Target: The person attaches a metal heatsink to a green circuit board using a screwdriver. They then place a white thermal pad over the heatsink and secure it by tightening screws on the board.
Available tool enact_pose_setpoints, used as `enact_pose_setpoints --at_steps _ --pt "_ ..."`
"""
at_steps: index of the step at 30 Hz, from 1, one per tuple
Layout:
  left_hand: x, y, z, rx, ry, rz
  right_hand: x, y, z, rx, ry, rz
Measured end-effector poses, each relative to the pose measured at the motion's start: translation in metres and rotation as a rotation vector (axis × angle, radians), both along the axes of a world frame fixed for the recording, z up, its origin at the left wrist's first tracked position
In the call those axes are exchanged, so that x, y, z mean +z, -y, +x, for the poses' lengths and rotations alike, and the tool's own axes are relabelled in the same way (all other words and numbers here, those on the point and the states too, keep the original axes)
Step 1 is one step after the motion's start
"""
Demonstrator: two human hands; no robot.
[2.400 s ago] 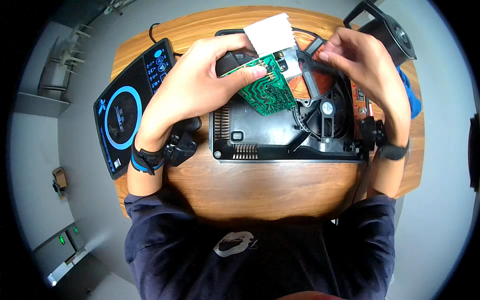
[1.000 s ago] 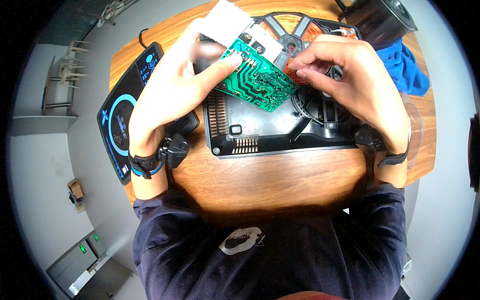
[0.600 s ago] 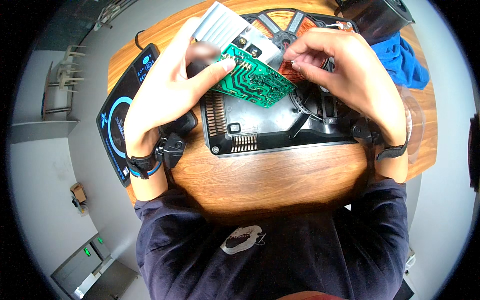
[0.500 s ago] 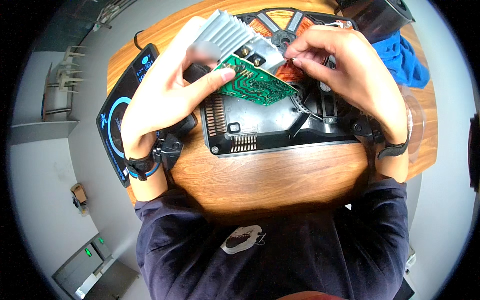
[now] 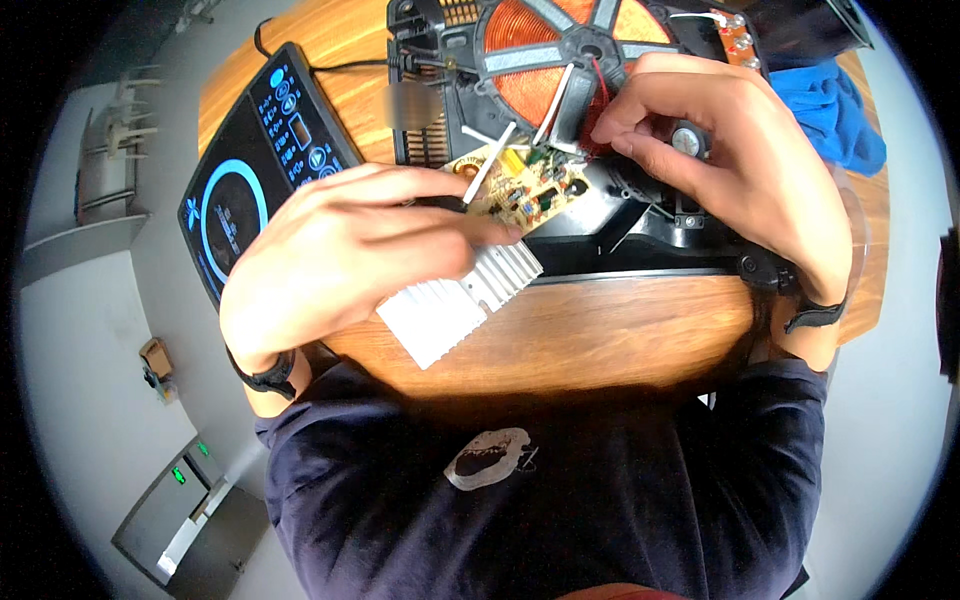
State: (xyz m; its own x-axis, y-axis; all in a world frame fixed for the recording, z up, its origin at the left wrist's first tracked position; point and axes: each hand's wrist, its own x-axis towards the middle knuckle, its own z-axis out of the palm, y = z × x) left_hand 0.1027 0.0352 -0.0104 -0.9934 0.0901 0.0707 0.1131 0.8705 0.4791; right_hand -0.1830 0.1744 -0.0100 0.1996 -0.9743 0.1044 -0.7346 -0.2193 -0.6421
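Observation:
My left hand (image 5: 345,245) is closed on a circuit board (image 5: 545,195) with a ribbed silver heat sink (image 5: 450,315). The board's component side faces up, and the heat sink overhangs the near edge of the black cooker housing (image 5: 590,262). White-sleeved wires (image 5: 553,108) rise from the board toward the copper coil (image 5: 515,65). My right hand (image 5: 725,140) is closed in a pinch over the coil's near right side. Thin red wires (image 5: 603,88) run from the coil's centre to its fingertips. The exact grip point is partly hidden.
A black control panel (image 5: 190,212) with blue markings lies at the left of the wooden table (image 5: 600,335). At the far right are a blue cloth (image 5: 830,115) and a black container (image 5: 800,25). A small orange board (image 5: 738,45) sits at the housing's far right corner.
My left hand has turned the circuit board over, from green underside to component side, and brought the heat sink nearer me. My right hand keeps its pinch, slightly farther right.

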Motion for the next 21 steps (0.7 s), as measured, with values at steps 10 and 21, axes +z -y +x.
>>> enact_pose_setpoints --at_steps 10,21 --pt "-0.003 -0.039 0.023 0.153 0.057 -0.163 0.003 0.018 0.041 0.157 -0.094 0.087" --pt "-0.003 -0.058 0.025 0.256 0.133 -0.097 -0.034 0.028 0.043 0.34 -0.041 0.026"
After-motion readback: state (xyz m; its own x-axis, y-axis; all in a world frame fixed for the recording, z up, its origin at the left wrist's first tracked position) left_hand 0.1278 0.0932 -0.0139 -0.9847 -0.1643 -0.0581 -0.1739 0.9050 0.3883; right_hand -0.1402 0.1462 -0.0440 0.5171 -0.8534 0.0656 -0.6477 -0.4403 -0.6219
